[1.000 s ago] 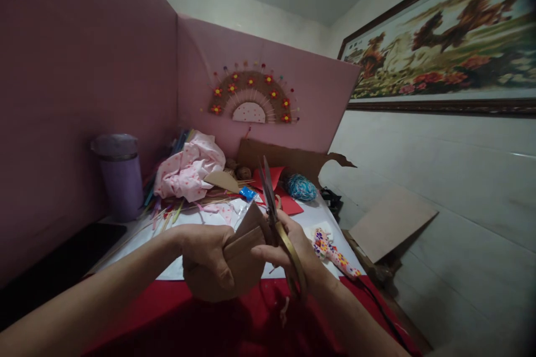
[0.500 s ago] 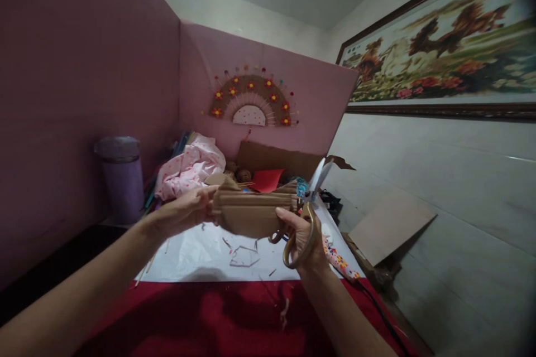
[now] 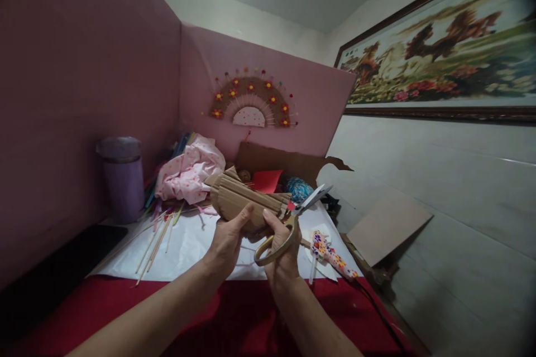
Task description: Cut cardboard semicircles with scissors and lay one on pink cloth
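Observation:
Above the white sheet I hold a folded piece of brown corrugated cardboard (image 3: 238, 192), tilted, with a rounded lower edge. My left hand (image 3: 228, 242) is closed on its bottom edge, thumb on the near face. Beside it my right hand (image 3: 281, 248) pinches the cardboard's lower right part and also carries a pair of scissors (image 3: 312, 198) with gold handles. The scissor blades point up and right, slightly apart and away from the cardboard. The fingers behind the cardboard are hidden.
A flowered glue gun (image 3: 329, 254) lies at the right of the white sheet (image 3: 190, 259). Thin sticks (image 3: 157, 245) lie left. Behind are pink dotted cloth (image 3: 190, 170), red paper (image 3: 268, 179) and blue yarn (image 3: 298, 188). A purple bin (image 3: 123, 187) stands at left.
My left hand has moved from the cardboard's left end to its bottom edge, near my right hand. The cardboard has tilted down to the right, and the scissor blades have swung lower.

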Available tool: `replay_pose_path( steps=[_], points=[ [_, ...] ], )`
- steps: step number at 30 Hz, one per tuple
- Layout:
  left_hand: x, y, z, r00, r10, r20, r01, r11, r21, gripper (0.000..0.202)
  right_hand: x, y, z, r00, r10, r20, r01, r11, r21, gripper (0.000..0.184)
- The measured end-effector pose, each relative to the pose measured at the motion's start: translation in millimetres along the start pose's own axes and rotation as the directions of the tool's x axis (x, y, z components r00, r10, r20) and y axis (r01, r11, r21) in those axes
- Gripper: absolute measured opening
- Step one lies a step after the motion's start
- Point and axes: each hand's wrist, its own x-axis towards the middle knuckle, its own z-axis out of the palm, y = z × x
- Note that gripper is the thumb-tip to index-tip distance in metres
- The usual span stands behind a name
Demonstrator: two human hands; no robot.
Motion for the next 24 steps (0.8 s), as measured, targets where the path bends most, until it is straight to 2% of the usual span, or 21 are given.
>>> replay_pose_path(
  steps=[4,7,10,13,16,20,24],
  points=[
    [6.1,-2.5,-0.5,0.995,0.017,-0.100,-0.022,0.999,-0.044,0.031,0.9,10.6,-1.4,0.999,0.047,0.010,-0.046,0.998,-0.033,0.033],
    [11.9,3.1,-2.9,0.991,-0.034,-0.132,0.027,0.998,-0.049,0.024,5.3,15.6,-4.7,0.998,0.052,-0.022,-0.053,0.998,-0.021,0.037],
    [15.5,11.1,-5.9,0.988,-0.085,-0.129,0.084,0.996,-0.011,0.020,9.0,14.9,-7.3,0.997,0.075,0.018,-0.075,0.997,-0.013,0.037],
    [16.4,15.4,-9.8,0.988,-0.082,-0.130,0.087,0.996,0.032,0.023,10.7,13.9,-7.4,0.992,0.082,0.095,-0.083,0.997,0.007,0.035],
    [16.5,14.9,-15.9,0.986,-0.073,-0.151,0.084,0.994,0.069,0.027,11.6,18.6,-6.1,0.994,0.089,0.067,-0.091,0.995,0.028,0.039],
    [18.5,13.6,-27.7,0.987,-0.124,-0.097,0.131,0.989,0.075,0.024,11.5,29.3,-5.2,0.996,0.072,0.058,-0.073,0.997,0.003,0.038],
    [21.3,14.7,-38.4,0.986,-0.167,-0.019,0.165,0.984,-0.069,0.027,9.0,37.0,-5.6,0.997,0.038,0.066,-0.033,0.997,-0.074,0.034]
  ],
)
